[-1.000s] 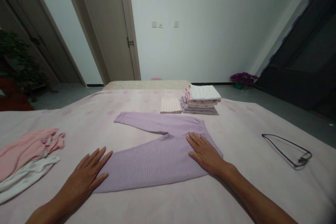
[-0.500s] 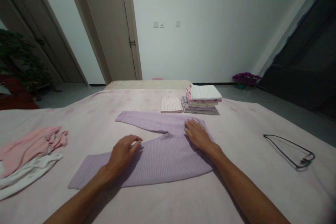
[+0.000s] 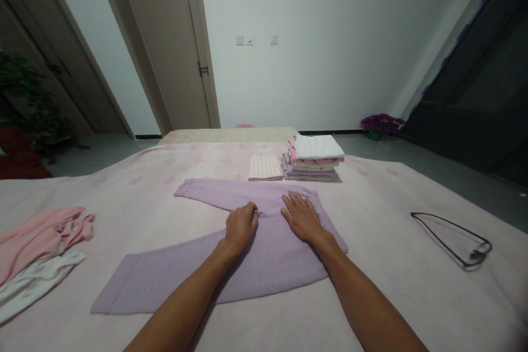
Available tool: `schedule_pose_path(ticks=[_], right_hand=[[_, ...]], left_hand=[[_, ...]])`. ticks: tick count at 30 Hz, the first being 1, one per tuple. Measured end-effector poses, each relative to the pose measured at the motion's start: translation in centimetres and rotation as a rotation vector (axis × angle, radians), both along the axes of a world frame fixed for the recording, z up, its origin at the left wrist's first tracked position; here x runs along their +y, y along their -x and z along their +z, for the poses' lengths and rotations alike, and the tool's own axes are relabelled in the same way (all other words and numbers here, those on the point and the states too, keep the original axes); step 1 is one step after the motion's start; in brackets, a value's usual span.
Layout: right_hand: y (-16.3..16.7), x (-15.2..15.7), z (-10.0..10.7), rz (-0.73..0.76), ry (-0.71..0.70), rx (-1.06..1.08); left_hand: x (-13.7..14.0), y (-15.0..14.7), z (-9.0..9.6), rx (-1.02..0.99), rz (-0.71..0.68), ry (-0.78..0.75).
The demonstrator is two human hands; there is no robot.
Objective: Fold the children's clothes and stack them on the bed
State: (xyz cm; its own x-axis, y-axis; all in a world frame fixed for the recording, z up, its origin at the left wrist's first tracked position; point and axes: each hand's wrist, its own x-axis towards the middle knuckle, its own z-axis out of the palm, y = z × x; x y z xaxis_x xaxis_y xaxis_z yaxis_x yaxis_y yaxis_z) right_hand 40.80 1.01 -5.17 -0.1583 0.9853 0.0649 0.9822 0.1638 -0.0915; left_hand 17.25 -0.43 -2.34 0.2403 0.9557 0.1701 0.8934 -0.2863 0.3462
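Lilac ribbed trousers [image 3: 272, 264] lie spread on the pale pink bed sheet [image 3: 136, 214], waist end to the right and both legs pointing left. At the crotch, my left hand [image 3: 240, 226] pinches a small fold of the fabric between thumb and fingers. My right hand [image 3: 303, 218] rests flat near the waist end, palm down with its fingers spread. Beyond the trousers, a striped folded cloth [image 3: 265, 168] sits beside a stack of folded clothes [image 3: 315, 157] topped by a white piece.
Crumpled pink clothing [image 3: 45, 236] and a crumpled white garment [image 3: 39, 283] lie at the left. A black wire-like frame [image 3: 454, 239] lies on the right of the sheet. Purple flowers [image 3: 382, 124] stand on the floor by the wall.
My left hand has moved right and away from me, from the near leg to the crotch, where it now pinches the fabric. My right hand's fingers have spread at the waist end.
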Motion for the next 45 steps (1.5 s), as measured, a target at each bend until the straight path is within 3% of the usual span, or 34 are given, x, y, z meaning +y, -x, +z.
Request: schedule_pose_path(ticks=[5,11,14,18,22,26,31,38,41,45], right_hand=[[-1.2,0.7,-0.4,-0.085,-0.008,-0.022],[-1.8,0.7,-0.8,-0.128,-0.088,-0.037],[-1.9,0.5,-1.0,-0.219,-0.167,-0.032],[-1.9,0.4,-1.2,-0.242,-0.193,-0.051],[-1.6,0.6,-1.2,-0.218,-0.18,-0.088],[-1.4,0.8,-1.2,-0.234,-0.156,-0.113],[-1.4,0.9,-1.3,-0.238,-0.142,-0.128],[-1.3,0.8,-1.0,-0.244,-0.137,-0.132],[-1.3,0.9,-1.1,-0.257,-0.126,-0.134],[-1.3,1.0,-1.4,-0.258,-0.14,-0.147]], left_hand=[[-0.1,1.3,-1.0,-0.035,0.008,-0.003],[0.2,3.8,-2.0,-0.169,-0.083,-0.048],[0.0,7.6,-2.4,-0.104,-0.077,-0.124],[-1.2,14.6,-2.4,0.101,0.051,-0.153],[-3.5,21.4,-2.1,0.262,0.186,-0.124],[-5.8,25.7,-1.8,0.289,0.305,-0.037],[-6.5,27.0,-1.4,0.301,0.439,0.171],[-5.9,30.1,-1.3,0.376,0.49,0.157],[-5.9,30.1,-1.0,0.415,0.436,0.065],[-6.2,27.4,-1.5,0.418,0.264,-0.219]])
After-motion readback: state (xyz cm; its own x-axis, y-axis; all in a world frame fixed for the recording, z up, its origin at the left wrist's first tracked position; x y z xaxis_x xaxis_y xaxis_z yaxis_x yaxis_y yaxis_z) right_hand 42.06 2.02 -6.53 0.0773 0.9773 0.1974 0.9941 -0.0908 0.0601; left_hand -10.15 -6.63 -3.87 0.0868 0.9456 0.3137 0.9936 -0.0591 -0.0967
